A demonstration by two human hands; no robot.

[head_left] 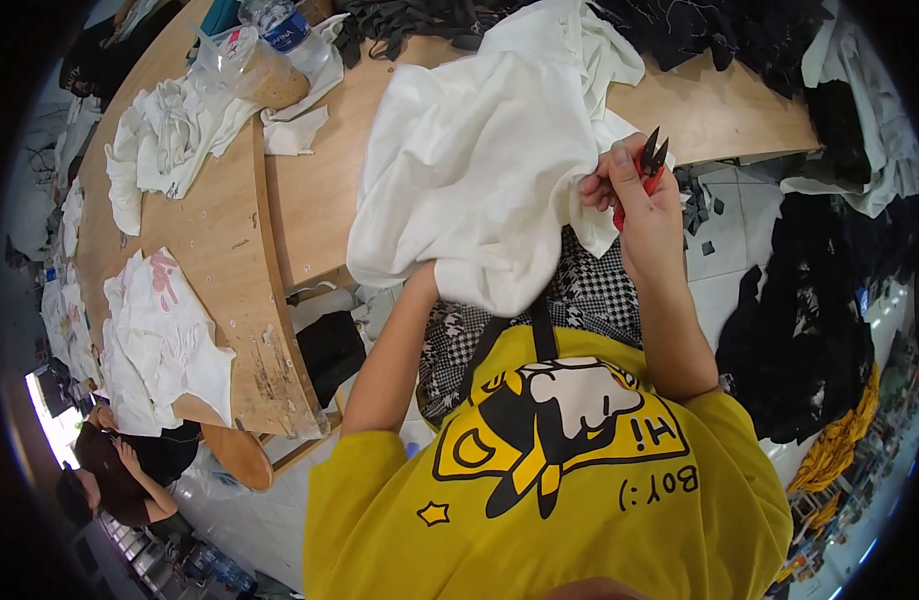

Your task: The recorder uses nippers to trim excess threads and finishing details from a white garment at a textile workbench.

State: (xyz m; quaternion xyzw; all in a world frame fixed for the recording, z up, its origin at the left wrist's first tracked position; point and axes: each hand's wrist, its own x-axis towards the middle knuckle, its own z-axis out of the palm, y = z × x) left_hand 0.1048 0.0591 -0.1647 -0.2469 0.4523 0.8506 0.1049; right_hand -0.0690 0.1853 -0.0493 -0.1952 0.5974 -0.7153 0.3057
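A white cloth garment (470, 160) hangs in loose folds over the table's near edge and my lap. My left forearm (392, 345) reaches up beneath it, and the cloth hides that hand and its fingers. On the garment's right side, my right hand (640, 200) is closed around red-handled thread snips (653, 172); their dark blades point up and away. Thumb and fingertips of that hand come together at the garment's edge. Whether they pinch the fabric itself is hard to make out.
The wooden table (330, 200) curves round to the left. A printed white garment (160, 340), white pieces (180, 140), a plastic bag (250, 65) and a bottle (285, 30) lie on it. Black cloth (800, 320) is heaped at right. Another person (130, 470) is at far left.
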